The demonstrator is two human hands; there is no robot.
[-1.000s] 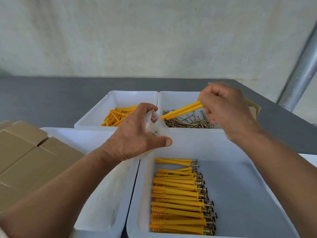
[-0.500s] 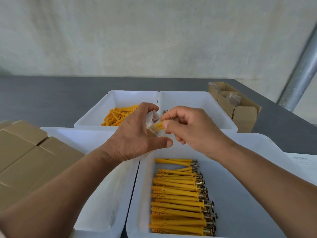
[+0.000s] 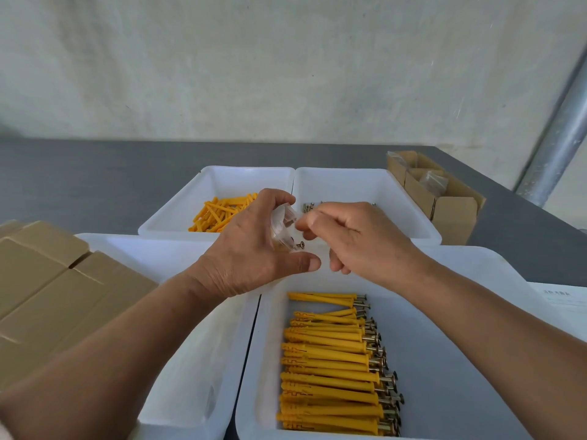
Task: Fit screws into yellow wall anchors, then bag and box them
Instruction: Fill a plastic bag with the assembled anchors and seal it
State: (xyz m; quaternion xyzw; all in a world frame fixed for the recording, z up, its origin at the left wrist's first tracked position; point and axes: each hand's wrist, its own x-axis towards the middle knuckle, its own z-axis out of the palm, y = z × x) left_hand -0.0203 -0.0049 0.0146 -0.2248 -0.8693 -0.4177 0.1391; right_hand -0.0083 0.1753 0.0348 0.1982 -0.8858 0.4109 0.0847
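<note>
Thumb and fingers of my left hand (image 3: 251, 255) are gripping a small clear bag (image 3: 281, 225), holding it up above the trays with its mouth turned toward my right hand (image 3: 352, 239). A screw head (image 3: 300, 246) is poking out at the bag's lower edge, and something yellowish is showing through the plastic. My right hand is hovering at the mouth with its fingers curled, thumb and forefinger meeting beside the plastic; I cannot tell whether they are pinching anything. Below my hands, the near right tray (image 3: 476, 262) is holding the fitted anchors (image 3: 330, 363), lying in a stacked row with their screw heads pointing right. The near left tray (image 3: 178, 344) is sitting just beside it. Farther back, loose yellow anchors (image 3: 219, 212) are lying in the far left tray (image 3: 222, 176), and bare screws (image 3: 308, 206) are peeking out behind my right hand in the far right tray (image 3: 365, 182). Closed cardboard boxes (image 3: 47, 290) are sitting at my left, and an open carton (image 3: 451, 214) is standing on the grey table (image 3: 95, 173) at the far right.
</note>
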